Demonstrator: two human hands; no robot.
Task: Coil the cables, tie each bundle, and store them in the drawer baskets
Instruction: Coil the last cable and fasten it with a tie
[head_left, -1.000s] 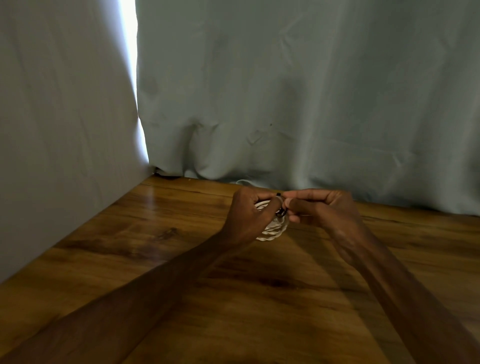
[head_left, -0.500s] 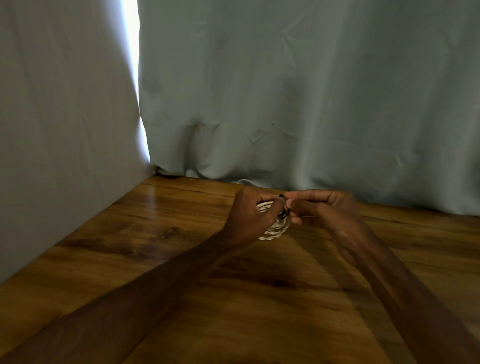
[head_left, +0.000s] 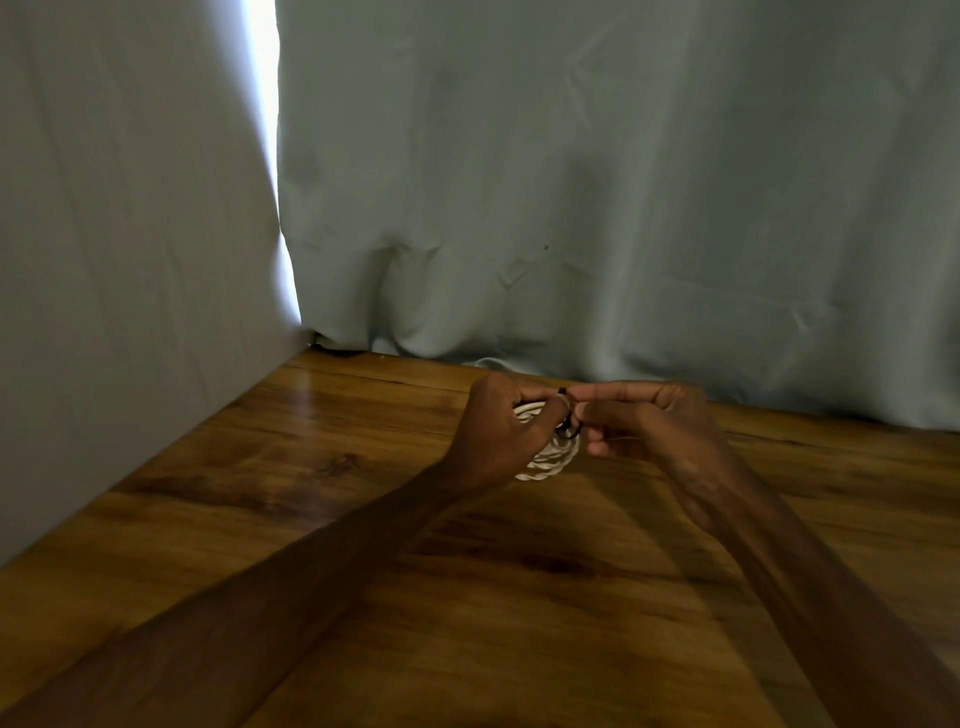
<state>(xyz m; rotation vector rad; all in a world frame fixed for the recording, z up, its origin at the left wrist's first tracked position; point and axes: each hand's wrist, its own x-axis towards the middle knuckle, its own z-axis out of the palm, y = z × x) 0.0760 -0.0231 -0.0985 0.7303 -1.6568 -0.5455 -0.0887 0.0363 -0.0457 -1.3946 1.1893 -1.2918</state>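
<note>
Wooden table (head_left: 311, 519) before pale curtains (head_left: 623, 182). At centre frame, the left hand (head_left: 498, 431) curls its fingers round a white coil (head_left: 550, 460), low over the wood; contact cannot be told. The right hand (head_left: 660, 421) pinches a black tie (head_left: 566, 428) at the coil's upper edge. Coiling appears done and tying looks unfinished. Storing is left to do; no drawer or basket shows.

Curtained home corner (head_left: 623, 208), wooden tabletop (head_left: 363, 493)
</note>
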